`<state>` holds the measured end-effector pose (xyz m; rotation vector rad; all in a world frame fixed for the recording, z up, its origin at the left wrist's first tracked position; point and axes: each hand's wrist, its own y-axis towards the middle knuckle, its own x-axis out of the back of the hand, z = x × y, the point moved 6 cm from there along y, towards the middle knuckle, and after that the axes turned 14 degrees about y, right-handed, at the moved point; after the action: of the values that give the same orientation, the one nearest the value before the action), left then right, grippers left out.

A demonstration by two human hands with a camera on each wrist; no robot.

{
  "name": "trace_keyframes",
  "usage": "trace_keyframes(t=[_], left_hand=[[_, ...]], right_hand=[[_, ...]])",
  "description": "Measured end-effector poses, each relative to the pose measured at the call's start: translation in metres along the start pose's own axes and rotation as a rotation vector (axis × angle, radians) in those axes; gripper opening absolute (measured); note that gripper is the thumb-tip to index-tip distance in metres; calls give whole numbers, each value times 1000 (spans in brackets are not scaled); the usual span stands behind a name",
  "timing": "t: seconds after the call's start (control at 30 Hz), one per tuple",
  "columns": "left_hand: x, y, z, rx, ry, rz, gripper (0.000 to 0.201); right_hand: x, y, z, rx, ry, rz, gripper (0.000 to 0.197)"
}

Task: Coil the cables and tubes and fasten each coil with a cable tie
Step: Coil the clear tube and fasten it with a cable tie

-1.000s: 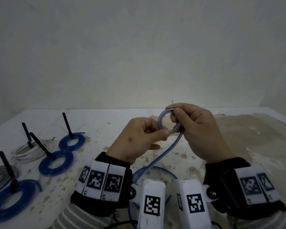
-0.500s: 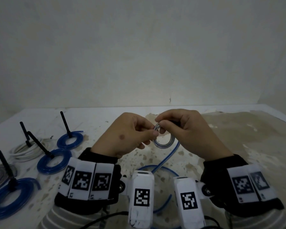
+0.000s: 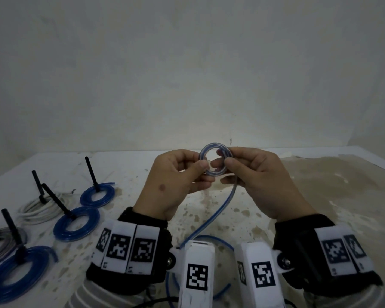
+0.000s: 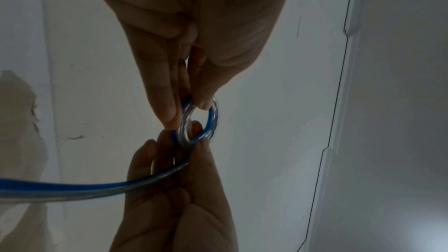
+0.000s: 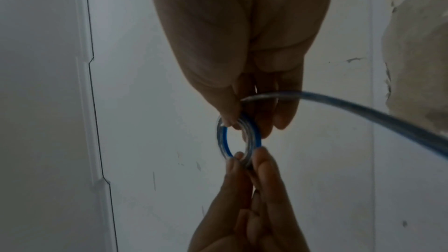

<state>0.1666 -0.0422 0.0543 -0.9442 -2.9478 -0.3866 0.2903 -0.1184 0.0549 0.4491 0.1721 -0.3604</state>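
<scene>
- Head view: my left hand [image 3: 176, 181] and right hand [image 3: 257, 178] each pinch the small tube coil [image 3: 216, 162] above the counter [image 3: 320, 196]; its tail [image 3: 211, 221] trails near.
- Left wrist: fingertips [image 4: 169, 110] clamp the rim.
- Right wrist: the tube looks springy and slick, I judge; grip across both turns.

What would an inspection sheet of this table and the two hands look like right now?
Surface: white table, stained with brown blotches.
Job's things: small coil of blue tube held up; its loose tail trails down to the table.
Finished coils: blue coils and a white coil at the left, each with a black tie sticking up.
Clutter: nothing seen.
Grip: left hand and right hand both pinch the small coil.
Cables: dark lead at the bottom edge.
Surroundings: plain pale wall.
</scene>
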Motion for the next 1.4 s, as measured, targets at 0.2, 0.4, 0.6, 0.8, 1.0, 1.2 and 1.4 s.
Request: trace_keyframes(t=[0.2,0.4,0.6,0.8,1.0,1.2,1.4], left_hand=[[-18,-5,13,69,176,213,8],[-1,-1,4,-40,381,148,13],[6,-5,-11,-152,549,151,11],[5,-5,-13,-214,714,102,8],[5,-2,-5,-143,523,43,10],[5,-3,-7,-147,553,86,5],[1,-7,-12,-149,599,107,4]], right_hand=[[6,2,5,44,117,-57,19],[-1,-2,4,5,-150,38,19],[-12,-7,7,-31,-317,153,20],[-13,-6,7,-13,-275,86,24],[-4,-5,10,-22,-250,68,11],[-2,-4,10,4,-345,107,9],[-7,-6,11,43,-407,125,6]])
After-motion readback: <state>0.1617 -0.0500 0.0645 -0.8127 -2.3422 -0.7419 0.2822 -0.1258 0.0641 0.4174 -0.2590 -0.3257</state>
